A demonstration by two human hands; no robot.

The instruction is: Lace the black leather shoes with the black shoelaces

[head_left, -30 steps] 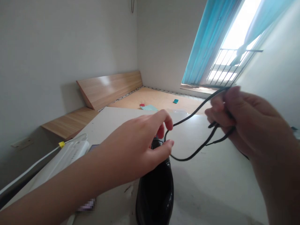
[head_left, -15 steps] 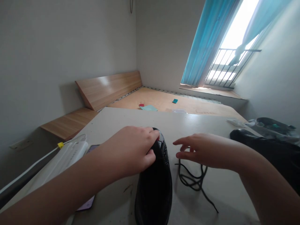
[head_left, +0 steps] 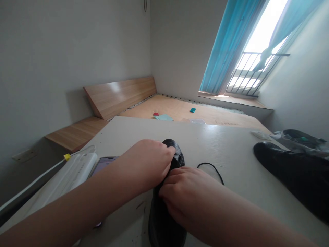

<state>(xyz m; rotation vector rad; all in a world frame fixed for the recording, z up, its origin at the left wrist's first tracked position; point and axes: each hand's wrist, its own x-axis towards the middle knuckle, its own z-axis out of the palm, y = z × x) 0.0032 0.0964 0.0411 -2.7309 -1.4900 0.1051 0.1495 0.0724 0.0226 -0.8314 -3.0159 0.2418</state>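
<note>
A black shoe lies on the white table with its toe pointing away from me. My left hand is at the shoe's upper front from the left, its fingers curled onto the black material. Beside it, my right hand rests over the shoe's opening with bent fingers pressed together; what its fingertips hold is hidden. Part of a thin black lace curves on the table beyond my right wrist, and the rest is covered by my arm.
On the left are a phone and a white power strip with a cable. Another black shoe lies at the right, near a clear bag. A bed board is behind the table.
My right hand has moved left from above the lace onto the shoe, and its fingers have closed together. The left hand stays at the shoe. My right arm now covers most of the lace.
</note>
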